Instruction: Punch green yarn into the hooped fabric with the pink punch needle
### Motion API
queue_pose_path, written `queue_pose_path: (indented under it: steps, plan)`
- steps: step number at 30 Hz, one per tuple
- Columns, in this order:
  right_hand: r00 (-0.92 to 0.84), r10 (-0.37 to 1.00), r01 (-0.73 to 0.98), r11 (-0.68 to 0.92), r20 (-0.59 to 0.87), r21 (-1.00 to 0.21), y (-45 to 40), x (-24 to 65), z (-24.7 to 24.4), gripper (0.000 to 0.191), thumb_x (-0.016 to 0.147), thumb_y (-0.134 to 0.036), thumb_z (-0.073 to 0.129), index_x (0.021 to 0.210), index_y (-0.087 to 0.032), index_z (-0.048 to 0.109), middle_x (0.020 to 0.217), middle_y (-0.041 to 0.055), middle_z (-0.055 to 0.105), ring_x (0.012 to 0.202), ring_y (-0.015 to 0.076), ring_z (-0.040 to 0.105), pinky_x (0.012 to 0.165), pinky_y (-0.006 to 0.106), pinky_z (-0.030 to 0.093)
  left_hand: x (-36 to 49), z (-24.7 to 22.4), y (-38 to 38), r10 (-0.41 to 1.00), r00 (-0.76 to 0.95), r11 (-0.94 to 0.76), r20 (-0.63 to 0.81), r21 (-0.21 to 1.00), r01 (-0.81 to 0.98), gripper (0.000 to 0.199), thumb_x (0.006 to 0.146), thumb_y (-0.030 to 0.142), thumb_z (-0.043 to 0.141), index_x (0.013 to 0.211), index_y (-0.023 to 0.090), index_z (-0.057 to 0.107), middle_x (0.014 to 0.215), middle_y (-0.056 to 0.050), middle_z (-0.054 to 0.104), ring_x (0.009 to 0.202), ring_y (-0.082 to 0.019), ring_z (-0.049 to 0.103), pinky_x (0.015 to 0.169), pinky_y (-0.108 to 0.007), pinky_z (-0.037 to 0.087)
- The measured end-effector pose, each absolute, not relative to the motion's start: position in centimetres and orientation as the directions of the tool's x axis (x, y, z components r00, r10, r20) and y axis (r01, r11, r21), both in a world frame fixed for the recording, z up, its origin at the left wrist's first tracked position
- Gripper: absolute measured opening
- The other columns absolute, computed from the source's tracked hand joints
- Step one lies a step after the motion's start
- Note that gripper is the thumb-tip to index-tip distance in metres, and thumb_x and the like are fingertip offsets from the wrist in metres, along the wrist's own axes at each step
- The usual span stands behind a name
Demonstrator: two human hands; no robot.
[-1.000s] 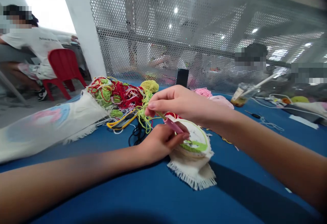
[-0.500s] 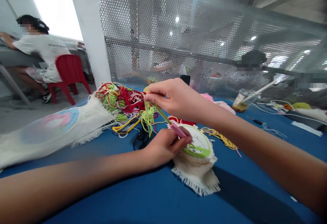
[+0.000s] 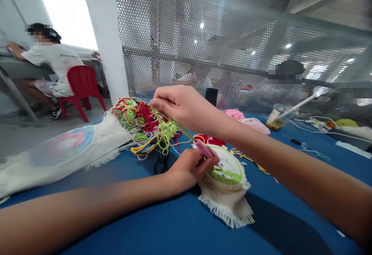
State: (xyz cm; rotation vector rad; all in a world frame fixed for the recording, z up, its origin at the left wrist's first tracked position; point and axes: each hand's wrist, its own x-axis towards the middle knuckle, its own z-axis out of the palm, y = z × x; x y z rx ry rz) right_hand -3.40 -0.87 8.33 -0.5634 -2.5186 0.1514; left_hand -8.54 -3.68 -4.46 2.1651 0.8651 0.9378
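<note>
My left hand is closed around a pink punch needle, whose tip points down toward the embroidery hoop. The white fabric in the hoop carries a band of light green loops, and its fringed edge hangs over the near side. Higher up, my right hand pinches light green yarn, which runs taut from its fingers into the top of the punch needle. A loose clump of the same green yarn dangles below the right hand.
A tangled yarn pile lies beyond the left forearm, near a yellow-edged cutter. Fringed cloth with a pink and blue design is at left. A cup with a straw stands at right. A person sits on a red chair.
My right hand has moved left, drawing a longer stretch of green yarn from the punch needle. My left hand keeps its hold by the hoop. The view has shifted slightly.
</note>
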Motion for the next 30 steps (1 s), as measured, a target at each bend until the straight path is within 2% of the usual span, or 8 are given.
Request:
queue_pose_path:
  steps: [8,14,17,30]
  plan:
    - [-0.767,0.354,0.289,0.935,0.535,-0.205,-0.4,-5.6,8.9,0.024,0.085,-0.020,0.039,0.063,-0.016,0.044,0.060,-0.0031,0.044,0.059,0.0071,0.038,0.058,0.021,0.026,-8.6,-4.4,-3.6,0.765,0.533,-0.586,0.361,0.733,0.345,0.027,0.085,0.026,0.040,0.082,0.010,0.062,0.074,-0.007,0.064,0.060,-0.014,0.056,0.051,-0.022,0.044]
    - [-0.760,0.290,0.197,0.955,0.582,-0.219,0.1,-6.7,9.2,0.026,0.086,-0.022,0.037,0.061,-0.017,0.040,0.060,-0.0031,0.044,0.058,0.0072,0.039,0.058,0.021,0.028,-8.7,-4.4,-3.6,0.758,0.536,-0.597,0.372,0.727,0.339,0.027,0.085,0.026,0.040,0.081,0.011,0.062,0.076,-0.007,0.064,0.064,-0.015,0.057,0.057,-0.025,0.044]
    - [-0.746,0.296,0.184,0.953,0.597,-0.242,0.2,-7.2,9.4,0.026,0.086,-0.021,0.037,0.061,-0.017,0.041,0.057,-0.0039,0.042,0.055,0.0064,0.038,0.055,0.021,0.028,-8.6,-4.4,-3.6,0.760,0.533,-0.596,0.372,0.726,0.343,0.027,0.085,0.027,0.040,0.082,0.010,0.061,0.073,-0.007,0.064,0.061,-0.015,0.056,0.055,-0.025,0.044]
    - [-0.671,0.271,0.104,0.956,0.690,-0.274,1.7,-9.7,9.8,0.033,0.089,-0.029,0.034,0.063,-0.012,0.045,0.054,-0.0053,0.038,0.052,0.0044,0.034,0.052,0.018,0.024,-8.6,-4.7,-3.5,0.748,0.534,-0.600,0.393,0.745,0.292,0.026,0.085,0.027,0.040,0.085,0.012,0.062,0.085,-0.007,0.065,0.074,-0.017,0.059,0.067,-0.026,0.046]
